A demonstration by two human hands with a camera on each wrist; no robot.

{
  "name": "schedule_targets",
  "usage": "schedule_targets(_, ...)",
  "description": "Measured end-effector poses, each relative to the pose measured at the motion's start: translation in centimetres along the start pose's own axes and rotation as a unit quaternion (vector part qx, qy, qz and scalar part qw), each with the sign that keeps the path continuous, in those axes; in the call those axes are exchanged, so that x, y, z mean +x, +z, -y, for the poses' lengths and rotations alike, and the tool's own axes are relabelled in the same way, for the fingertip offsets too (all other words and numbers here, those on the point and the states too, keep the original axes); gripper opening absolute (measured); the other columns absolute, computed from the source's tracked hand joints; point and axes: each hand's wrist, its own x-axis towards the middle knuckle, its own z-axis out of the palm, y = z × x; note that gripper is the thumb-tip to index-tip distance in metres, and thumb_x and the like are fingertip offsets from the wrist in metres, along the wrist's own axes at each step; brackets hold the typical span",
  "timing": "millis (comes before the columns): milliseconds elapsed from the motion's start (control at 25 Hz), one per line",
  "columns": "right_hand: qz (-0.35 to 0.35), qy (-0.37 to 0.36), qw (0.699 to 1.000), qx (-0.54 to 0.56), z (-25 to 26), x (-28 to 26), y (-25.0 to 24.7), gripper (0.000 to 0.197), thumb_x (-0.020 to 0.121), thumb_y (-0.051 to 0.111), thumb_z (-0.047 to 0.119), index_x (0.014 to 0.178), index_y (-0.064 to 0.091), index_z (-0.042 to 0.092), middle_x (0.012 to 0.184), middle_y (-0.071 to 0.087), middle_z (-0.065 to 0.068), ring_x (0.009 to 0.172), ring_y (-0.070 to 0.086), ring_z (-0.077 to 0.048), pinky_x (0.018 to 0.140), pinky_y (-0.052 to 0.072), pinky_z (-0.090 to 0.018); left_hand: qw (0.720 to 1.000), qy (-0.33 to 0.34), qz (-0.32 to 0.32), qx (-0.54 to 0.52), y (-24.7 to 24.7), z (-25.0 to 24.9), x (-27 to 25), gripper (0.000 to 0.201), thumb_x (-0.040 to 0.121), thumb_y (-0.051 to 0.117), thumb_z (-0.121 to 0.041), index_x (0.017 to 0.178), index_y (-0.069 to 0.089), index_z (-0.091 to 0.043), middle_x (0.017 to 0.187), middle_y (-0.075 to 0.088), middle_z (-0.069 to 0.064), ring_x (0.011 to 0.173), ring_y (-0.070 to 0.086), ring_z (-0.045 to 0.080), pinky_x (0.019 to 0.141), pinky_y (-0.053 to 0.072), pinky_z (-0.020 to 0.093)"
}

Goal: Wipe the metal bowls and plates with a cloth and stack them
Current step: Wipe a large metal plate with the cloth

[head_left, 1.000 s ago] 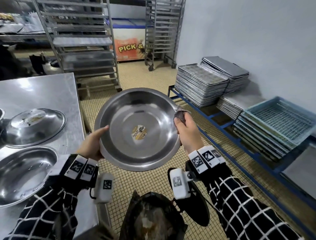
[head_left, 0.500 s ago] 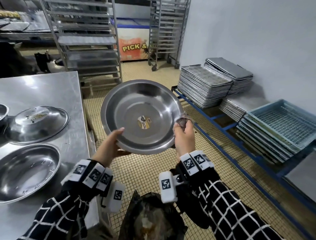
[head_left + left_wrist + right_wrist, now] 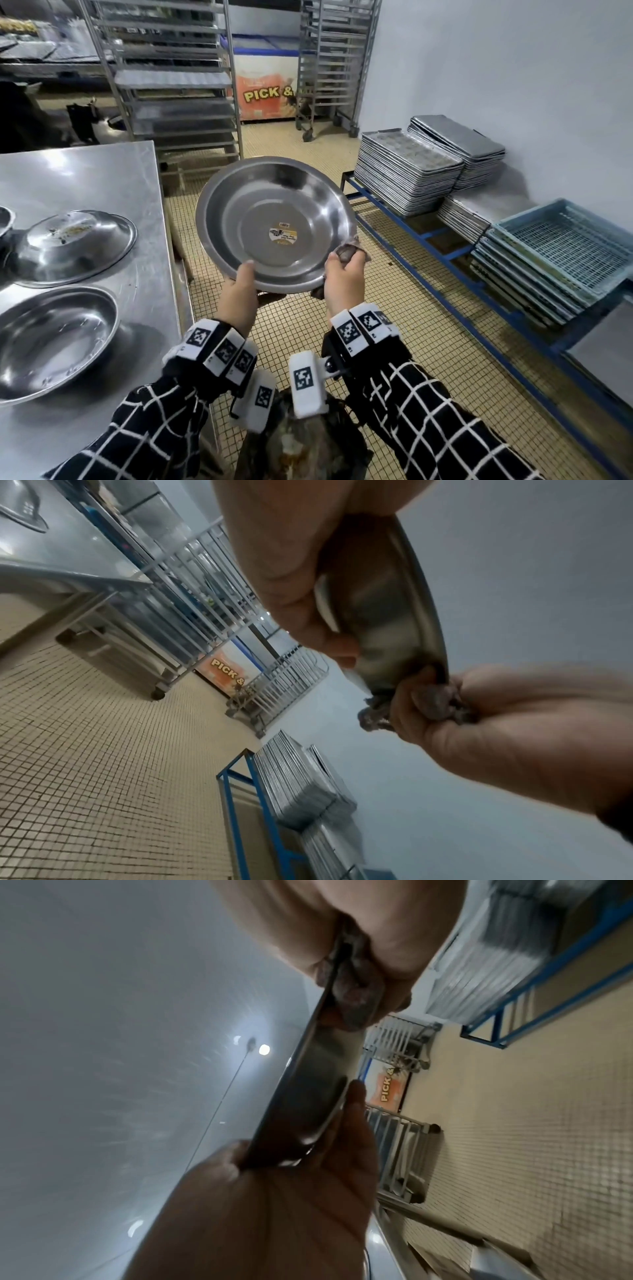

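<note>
The metal bowl point(image 3: 275, 228) is held up over the floor, tilted toward the person — left hand point(image 3: 239, 294) pinching its rim at seven o'clock to steady it, right hand point(image 3: 344, 277) pinching the cloth point(image 3: 347, 251) over the rim at four o'clock, presumably wiping the edge.
</note>
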Motion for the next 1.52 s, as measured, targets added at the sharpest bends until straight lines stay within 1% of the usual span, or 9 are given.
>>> schedule_targets(280, 0.062, -0.047, 0.993, -0.089, 2.2, 2.8, -4.0, 0.030, 0.095, 0.051, 0.019, 0.125, 0.052, 0.020, 0.107, 0.062, 0.000, 0.098, 0.062, -0.017, 0.089, 0.052, -0.039, 0.992, -0.007, 0.106, -0.075, -5.4, -3.5, 1.4, 0.046, 0.084, 0.052, -0.051, 0.115, 0.059, -0.017, 0.092, 0.070, 0.007, 0.079, 0.068, 0.026, 0.069, 0.058, 0.042)
schedule_targets(440, 0.073, -0.075, 0.987, -0.124, 3.1, 2.3, -3.5, 0.029, 0.098, 0.047, 0.024, 0.126, 0.051, 0.018, 0.113, 0.062, -0.003, 0.104, 0.059, -0.021, 0.096, 0.048, -0.045, 0.999, 0.001, 0.019, -0.042, -5.4, -4.2, 2.0, 0.031, 0.095, 0.044, -0.033, 0.098, 0.066, -0.013, 0.079, 0.071, 0.007, 0.071, 0.067, 0.023, 0.068, 0.053, 0.035)
schedule_targets(560, 0.029, -0.068, 0.994, -0.076, 2.5, 1.0, -2.3, 0.033, 0.100, 0.044, 0.021, 0.132, 0.044, 0.016, 0.117, 0.059, -0.005, 0.102, 0.059, -0.018, 0.090, 0.050, -0.035, 0.998, 0.012, -0.041, -0.046, -2.8, -2.4, 0.7, 0.028, 0.095, 0.043, -0.029, 0.098, 0.062, -0.008, 0.089, 0.067, 0.015, 0.078, 0.065, 0.028, 0.064, 0.052, 0.038)
schedule_targets(720, 0.007, -0.036, 0.999, -0.027, 1.0, -0.5, -0.7, 0.038, 0.100, 0.043, 0.016, 0.137, 0.035, 0.018, 0.120, 0.056, -0.004, 0.095, 0.057, -0.013, 0.082, 0.053, -0.030, 0.996, -0.023, 0.086, 0.021, 0.2, 0.7, -1.3, 0.040, 0.099, 0.039, -0.037, 0.108, 0.056, -0.003, 0.101, 0.067, 0.024, 0.086, 0.068, 0.029, 0.074, 0.057, 0.039)
schedule_targets(920, 0.030, -0.029, 0.998, -0.046, 2.2, 1.7, -3.0, 0.036, 0.097, 0.049, 0.017, 0.132, 0.044, 0.018, 0.116, 0.059, -0.002, 0.103, 0.060, -0.019, 0.090, 0.053, -0.041, 0.984, 0.013, 0.172, 0.039, -3.5, -1.5, -0.5, 0.089, 0.045, 0.070, -0.081, 0.108, 0.062, -0.019, 0.095, 0.073, 0.005, 0.085, 0.070, 0.024, 0.068, 0.059, 0.037)
schedule_targets(1160, 0.077, -0.054, 0.987, -0.132, 3.3, 2.4, -3.7, 0.029, 0.097, 0.048, 0.026, 0.125, 0.052, 0.019, 0.107, 0.062, -0.001, 0.100, 0.060, -0.020, 0.093, 0.050, -0.044, 0.999, 0.025, 0.021, -0.019, -5.3, -4.4, 1.2, 0.035, 0.095, 0.044, -0.041, 0.101, 0.066, -0.014, 0.076, 0.073, 0.003, 0.068, 0.069, 0.017, 0.069, 0.051, 0.033)
schedule_targets(1280, 0.038, -0.047, 0.993, -0.102, 2.6, 1.6, -2.9, 0.030, 0.100, 0.042, 0.025, 0.127, 0.045, 0.012, 0.096, 0.056, 0.001, 0.084, 0.057, -0.013, 0.077, 0.050, -0.031, 0.999, 0.034, -0.003, -0.012, -2.8, -3.3, -0.2, 0.029, 0.099, 0.036, -0.030, 0.095, 0.059, -0.012, 0.083, 0.069, 0.010, 0.073, 0.066, 0.020, 0.069, 0.049, 0.033)
schedule_targets(1440, 0.002, 0.009, 1.000, -0.020, 0.9, 0.2, -1.5, 0.015, 0.101, 0.039, 0.020, 0.116, 0.037, 0.018, 0.100, 0.056, -0.003, 0.081, 0.056, -0.010, 0.063, 0.047, -0.024, 0.999, -0.010, 0.050, 0.012, 0.2, -1.0, -1.3, 0.028, 0.101, 0.034, -0.024, 0.091, 0.056, -0.010, 0.092, 0.064, 0.012, 0.083, 0.063, 0.023, 0.078, 0.053, 0.038)
schedule_targets(1520, -0.017, 0.029, 0.999, -0.002, 0.1, -0.3, -1.3, 0.014, 0.100, 0.041, 0.019, 0.112, 0.035, 0.023, 0.101, 0.055, -0.003, 0.084, 0.058, -0.013, 0.072, 0.053, -0.031, 0.988, -0.023, 0.116, 0.095, 0.2, 0.2, -1.2, 0.035, 0.095, 0.043, -0.045, 0.100, 0.059, -0.015, 0.103, 0.066, 0.011, 0.093, 0.065, 0.025, 0.090, 0.051, 0.046)
